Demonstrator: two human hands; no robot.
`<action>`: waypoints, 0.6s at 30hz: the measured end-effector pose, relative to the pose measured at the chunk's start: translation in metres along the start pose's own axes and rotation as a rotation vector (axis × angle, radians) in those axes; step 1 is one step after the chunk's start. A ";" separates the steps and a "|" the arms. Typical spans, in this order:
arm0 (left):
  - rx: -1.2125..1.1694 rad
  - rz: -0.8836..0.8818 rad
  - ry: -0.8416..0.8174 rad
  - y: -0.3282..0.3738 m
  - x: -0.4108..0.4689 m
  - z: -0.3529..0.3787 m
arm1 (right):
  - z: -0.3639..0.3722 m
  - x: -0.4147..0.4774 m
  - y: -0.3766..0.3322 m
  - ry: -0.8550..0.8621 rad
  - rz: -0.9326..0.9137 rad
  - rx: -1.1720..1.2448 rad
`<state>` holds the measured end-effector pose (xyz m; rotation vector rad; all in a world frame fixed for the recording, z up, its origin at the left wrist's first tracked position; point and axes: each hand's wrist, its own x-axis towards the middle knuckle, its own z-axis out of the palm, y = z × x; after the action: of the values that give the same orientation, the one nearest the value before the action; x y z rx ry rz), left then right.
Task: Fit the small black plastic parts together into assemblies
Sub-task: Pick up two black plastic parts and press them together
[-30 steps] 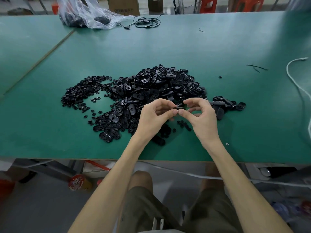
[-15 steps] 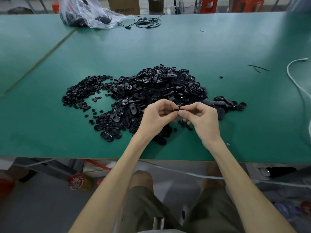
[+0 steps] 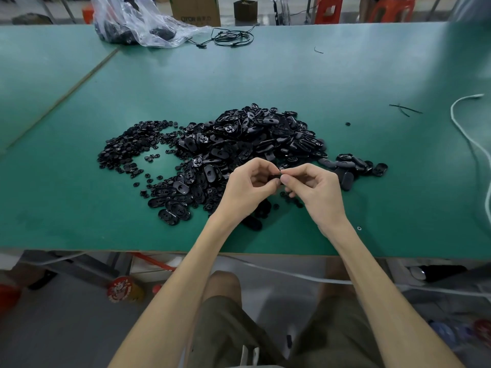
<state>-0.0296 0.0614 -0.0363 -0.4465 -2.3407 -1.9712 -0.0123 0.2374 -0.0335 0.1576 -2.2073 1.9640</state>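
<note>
- Left hand (image 3: 245, 191): at frame centre, above the near part of the green table top (image 3: 345, 75). Fingers curled inward; thumb and forefinger pinched on a small black plastic part (image 3: 276, 177).
- Right hand (image 3: 317, 193): just right of the left hand, fingertips (image 3: 285, 179) meeting it. Thumb and forefinger closed on the same small part; the remaining fingers are curled beneath.
- The held part is mostly hidden by the fingers; its shape cannot be told.
- Main heap of black oval plastic shells (image 3: 255, 139): on the table directly beyond the hands, centre of frame.
- Spread of small round black plastic pieces (image 3: 130, 147): left of the heap, touching it.
- Small group of black oval pieces (image 3: 353, 166): right of the hands, near the heap.
- Clear plastic bag (image 3: 138, 19): upper left of frame, at the table's far edge.
- White cable (image 3: 467, 128): right edge of frame.
</note>
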 end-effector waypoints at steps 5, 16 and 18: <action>0.055 -0.016 0.024 0.001 0.000 0.002 | 0.001 -0.001 -0.002 -0.024 -0.009 -0.041; 0.007 -0.004 0.049 0.007 -0.002 -0.002 | 0.001 -0.003 -0.003 -0.002 -0.011 -0.012; -0.005 -0.002 0.051 0.008 -0.003 -0.003 | 0.001 -0.003 -0.004 -0.002 -0.034 -0.024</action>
<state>-0.0255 0.0589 -0.0284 -0.3900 -2.3073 -1.9652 -0.0081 0.2357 -0.0303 0.1931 -2.2133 1.9200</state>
